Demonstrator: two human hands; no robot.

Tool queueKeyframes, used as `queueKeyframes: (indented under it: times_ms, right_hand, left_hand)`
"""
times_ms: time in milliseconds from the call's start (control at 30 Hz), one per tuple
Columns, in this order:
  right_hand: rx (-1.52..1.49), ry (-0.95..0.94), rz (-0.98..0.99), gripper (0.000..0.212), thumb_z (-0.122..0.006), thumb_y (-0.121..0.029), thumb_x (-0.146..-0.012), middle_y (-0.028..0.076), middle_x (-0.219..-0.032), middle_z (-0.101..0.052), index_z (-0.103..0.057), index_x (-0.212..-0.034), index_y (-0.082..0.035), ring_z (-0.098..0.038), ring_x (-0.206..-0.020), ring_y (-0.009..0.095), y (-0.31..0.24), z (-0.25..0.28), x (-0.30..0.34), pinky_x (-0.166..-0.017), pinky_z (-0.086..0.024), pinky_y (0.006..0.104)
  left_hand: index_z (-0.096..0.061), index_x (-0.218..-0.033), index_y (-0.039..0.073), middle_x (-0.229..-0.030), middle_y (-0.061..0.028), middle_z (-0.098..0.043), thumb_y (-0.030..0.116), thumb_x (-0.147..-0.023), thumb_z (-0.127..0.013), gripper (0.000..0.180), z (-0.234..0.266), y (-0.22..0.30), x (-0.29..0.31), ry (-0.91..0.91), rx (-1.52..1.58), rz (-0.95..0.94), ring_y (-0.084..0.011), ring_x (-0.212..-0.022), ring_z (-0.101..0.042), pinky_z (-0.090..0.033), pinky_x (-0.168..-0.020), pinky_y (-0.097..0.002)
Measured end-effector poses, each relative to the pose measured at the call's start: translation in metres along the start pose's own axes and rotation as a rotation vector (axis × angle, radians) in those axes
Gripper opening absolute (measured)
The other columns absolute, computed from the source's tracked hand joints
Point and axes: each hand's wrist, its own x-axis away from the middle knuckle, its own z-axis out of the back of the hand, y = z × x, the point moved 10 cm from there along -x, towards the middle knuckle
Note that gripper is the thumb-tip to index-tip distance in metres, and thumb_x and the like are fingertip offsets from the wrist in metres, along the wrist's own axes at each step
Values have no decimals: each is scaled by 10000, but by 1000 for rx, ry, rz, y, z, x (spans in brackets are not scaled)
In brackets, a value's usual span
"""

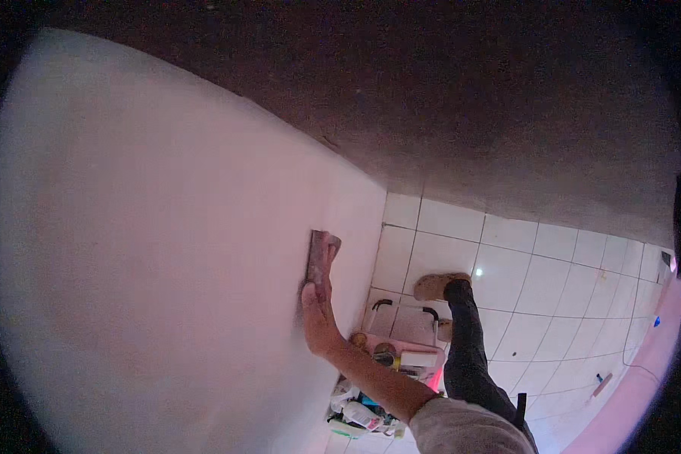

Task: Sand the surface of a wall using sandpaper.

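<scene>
My left hand (319, 309) presses a flat, grey-brown rectangular pad (319, 261) against the pale wall (189, 227). Its fingers wrap the pad's right side, and the thumb lies low along its near edge. The pad stands upright, its face turned to the wall; whether it is a sanding block or something similar I cannot tell. A light short sleeve (461, 427) covers the upper part of this arm. My right hand does not show.
Below the arm stands a pink tray or cart (429, 349) with jars, beside a frame with black grips (430, 312). Bottles (361, 415) crowd lower down. My brown shoe (435, 286) rests on white floor tiles (446, 223). A dark surface (431, 98) spans the top; a cable (634, 310) runs at right.
</scene>
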Motion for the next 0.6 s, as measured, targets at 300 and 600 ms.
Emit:
queueKeyframes:
  times_ms: [300,600]
  right_hand:
    - [-587,190,-220,731,-195,-547,-1000,133,-1601,-90,-62,-1534,-66,-115,-1461,272,212,118,-95,-1181,-59,373]
    - [60,48,421,664,-290,-474,-1009,156,-1605,-42,-188,-1525,-68,-33,-1471,366,-80,-23,34,-1183,-91,469]
  left_hand:
    - [-470,-1343,144,-1287,-66,-534,355,-931,-590,479,34,13,-7,-55,-157,104,-236,-1120,-541,-319,-1088,-489]
    - [-446,-1382,192,-1355,-37,-505,375,-917,-612,527,-12,19,28,-165,-408,114,-230,-1178,-514,-300,-1103,-478]
